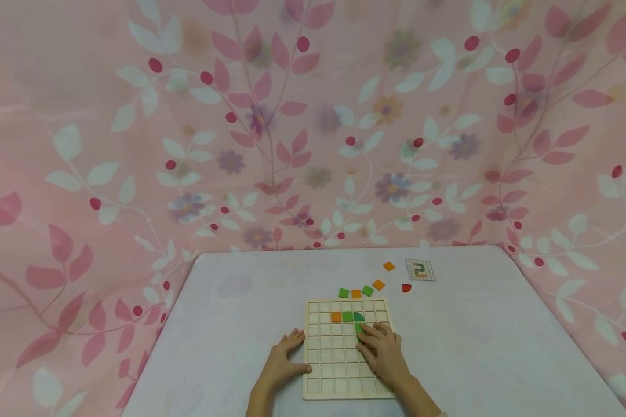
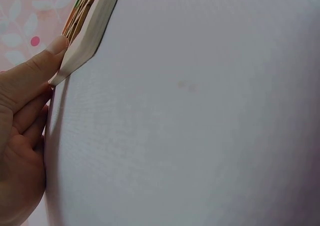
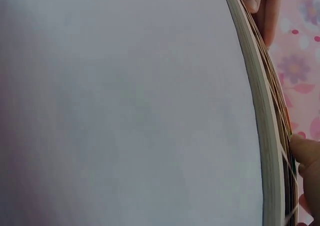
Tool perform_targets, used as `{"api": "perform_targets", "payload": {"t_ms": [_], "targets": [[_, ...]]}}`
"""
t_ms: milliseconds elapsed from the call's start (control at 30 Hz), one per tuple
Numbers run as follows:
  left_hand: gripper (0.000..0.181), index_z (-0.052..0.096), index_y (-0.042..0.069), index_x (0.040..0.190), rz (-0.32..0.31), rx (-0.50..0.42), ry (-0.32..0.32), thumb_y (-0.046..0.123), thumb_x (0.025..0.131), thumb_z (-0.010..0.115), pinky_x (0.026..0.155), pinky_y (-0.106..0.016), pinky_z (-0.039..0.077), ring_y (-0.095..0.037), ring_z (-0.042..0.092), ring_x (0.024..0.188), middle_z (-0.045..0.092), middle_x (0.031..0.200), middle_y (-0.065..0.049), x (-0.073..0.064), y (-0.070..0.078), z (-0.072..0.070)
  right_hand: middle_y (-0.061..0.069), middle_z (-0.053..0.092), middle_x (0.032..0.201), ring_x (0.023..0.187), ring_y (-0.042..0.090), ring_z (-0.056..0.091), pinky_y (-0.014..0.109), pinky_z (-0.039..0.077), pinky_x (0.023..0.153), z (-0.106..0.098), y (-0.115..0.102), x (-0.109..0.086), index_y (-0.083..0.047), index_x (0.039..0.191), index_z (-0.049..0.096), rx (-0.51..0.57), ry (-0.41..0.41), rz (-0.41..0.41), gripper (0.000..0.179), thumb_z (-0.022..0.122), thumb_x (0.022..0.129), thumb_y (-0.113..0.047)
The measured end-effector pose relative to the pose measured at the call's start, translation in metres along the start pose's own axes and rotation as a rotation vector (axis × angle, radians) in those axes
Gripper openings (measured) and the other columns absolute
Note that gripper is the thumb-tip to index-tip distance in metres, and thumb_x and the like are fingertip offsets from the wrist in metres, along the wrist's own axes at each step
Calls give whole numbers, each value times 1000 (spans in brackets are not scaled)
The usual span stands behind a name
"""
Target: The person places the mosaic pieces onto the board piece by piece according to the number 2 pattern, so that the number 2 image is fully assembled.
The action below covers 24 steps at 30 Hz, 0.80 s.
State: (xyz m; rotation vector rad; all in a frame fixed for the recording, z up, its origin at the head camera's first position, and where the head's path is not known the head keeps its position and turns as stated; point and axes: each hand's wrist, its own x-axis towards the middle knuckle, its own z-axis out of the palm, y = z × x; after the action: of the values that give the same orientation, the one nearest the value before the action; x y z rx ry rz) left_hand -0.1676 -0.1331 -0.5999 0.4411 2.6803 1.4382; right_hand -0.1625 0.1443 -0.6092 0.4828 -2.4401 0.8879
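Note:
A pale wooden grid board (image 1: 326, 368) lies on the table. In an upper row sit an orange square tile (image 1: 336, 317), a green square tile (image 1: 347, 316) and a dark green quarter-round tile (image 1: 359, 317), with another green tile (image 1: 359, 328) below the last. My right hand (image 1: 383, 353) is over the board's right half, thumb and fingertips around a dark green tile (image 1: 359, 339) mostly hidden by them, just under that green tile. At the board's left edge rests my left hand (image 1: 284, 360), its thumb (image 2: 57, 46) on the rim and its fingers extended along the side.
Beyond the board lie loose orange tiles (image 1: 378, 284), green tiles (image 1: 367, 291) and a red quarter-round tile (image 1: 406, 288). Farther back is a small gridded card (image 1: 420, 270) showing a figure 2. Pink floral cloth (image 1: 313, 145) hangs behind the white-covered table (image 1: 229, 324).

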Motion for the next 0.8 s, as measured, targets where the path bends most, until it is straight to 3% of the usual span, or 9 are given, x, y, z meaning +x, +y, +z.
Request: {"api": "perform_targets", "payload": {"t_ms": [167,400,533,667,800], "targets": [[80,55,-2,127,-14,-21,-8,24,58,86,111,-55,19,-37,36,133,51,136,-15,-1,1,1,13,71,98,90,31,58,47,43,71,-13,23,10,1,95,72,29,124,-44,29,80,67,-3],[80,55,-3,127,-10,-24,-3,23,58,86,110,-56,19,-38,37,133,51,136,-17,-2,0,3,20,67,96,88,37,60,52,48,77,-34,61,31,5,103,68,11,136,177,30,74,74,0],[80,55,-3,128,-21,-33,-7,23,59,86,111,-57,19,-38,35,133,50,137,-17,-2,0,2,20,67,90,78,30,61,44,51,69,-32,77,39,7,103,67,25,162,203,31,74,72,2],[79,55,-4,127,-4,-35,3,23,59,86,110,-58,19,-40,36,132,50,136,-20,-3,-1,0,15,65,84,67,18,53,29,47,58,-28,84,49,9,106,66,71,97,230,33,73,75,-1],[78,55,-6,125,20,-32,11,22,59,86,108,-60,20,-42,37,131,51,134,-22,-3,-1,-1,15,63,86,67,14,47,29,43,60,-28,85,65,8,113,63,93,-24,277,37,71,79,-5]]}}
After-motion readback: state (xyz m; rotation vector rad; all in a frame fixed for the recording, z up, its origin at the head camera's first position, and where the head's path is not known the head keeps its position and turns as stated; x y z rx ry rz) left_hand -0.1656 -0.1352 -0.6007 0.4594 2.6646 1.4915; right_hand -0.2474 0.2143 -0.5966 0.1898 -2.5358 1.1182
